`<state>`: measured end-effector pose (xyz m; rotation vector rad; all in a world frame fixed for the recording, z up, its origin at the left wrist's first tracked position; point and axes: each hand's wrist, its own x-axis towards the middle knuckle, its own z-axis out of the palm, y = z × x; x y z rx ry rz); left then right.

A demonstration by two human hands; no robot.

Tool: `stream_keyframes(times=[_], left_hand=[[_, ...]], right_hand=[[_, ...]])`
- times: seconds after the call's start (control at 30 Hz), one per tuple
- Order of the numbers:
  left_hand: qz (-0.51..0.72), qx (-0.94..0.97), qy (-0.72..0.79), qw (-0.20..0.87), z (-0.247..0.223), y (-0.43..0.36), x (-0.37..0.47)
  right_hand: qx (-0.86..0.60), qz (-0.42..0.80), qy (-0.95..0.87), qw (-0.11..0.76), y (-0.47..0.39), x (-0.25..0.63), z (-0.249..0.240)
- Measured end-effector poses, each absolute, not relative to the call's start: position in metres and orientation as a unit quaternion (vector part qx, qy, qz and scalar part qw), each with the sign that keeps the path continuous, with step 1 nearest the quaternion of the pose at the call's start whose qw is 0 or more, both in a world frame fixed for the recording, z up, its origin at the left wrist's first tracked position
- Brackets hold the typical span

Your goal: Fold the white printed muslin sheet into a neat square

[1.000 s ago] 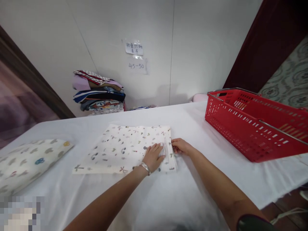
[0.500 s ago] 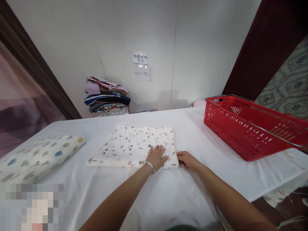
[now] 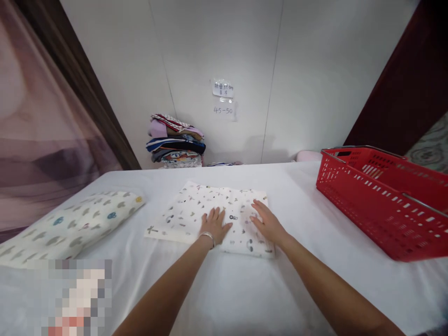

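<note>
A white cloth with small printed figures lies flat on the white-covered table, its right part folded over in layers. My left hand rests on the middle of it, fingers spread, a silvery bracelet on the wrist. At the folded right end is my right hand, palm down over the cloth with its fingers apart. Neither hand grips anything.
Another white cloth with mushroom-like prints lies at the left. A red plastic basket with metal handles stands at the right. Behind the table rises a pile of folded fabrics against the wall, below paper labels.
My right hand has let go of the cloth's right edge and moved onto its top, fingers opened. The right part is now folded over further left. The view has turned slightly left.
</note>
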<state>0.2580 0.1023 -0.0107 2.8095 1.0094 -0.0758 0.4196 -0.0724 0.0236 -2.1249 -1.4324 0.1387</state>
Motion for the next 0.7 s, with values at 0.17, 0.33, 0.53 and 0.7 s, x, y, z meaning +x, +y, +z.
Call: stream_keyframes(times=[0.17, 0.33, 0.53, 0.7], left_hand=[[-0.003, 0.934, 0.336, 0.124, -0.016, 0.106, 0.254], [0.056, 0.922, 0.357, 0.141, 0.005, 0.138, 0.272], [0.101, 0.943, 0.309, 0.072, 0.017, 0.183, 0.323], [0.098, 0.946, 0.304, 0.050, 0.011, 0.198, 0.353]], right_hand=[[-0.832, 0.088, -0.535, 0.118, -0.046, 0.431, -0.003], [-0.832, -0.022, -0.519, 0.197, -0.031, 0.470, 0.000], [-0.903, -0.045, -0.380, 0.196, 0.002, 0.521, 0.006], [-0.900, -0.060, -0.384, 0.198, 0.007, 0.533, -0.007]])
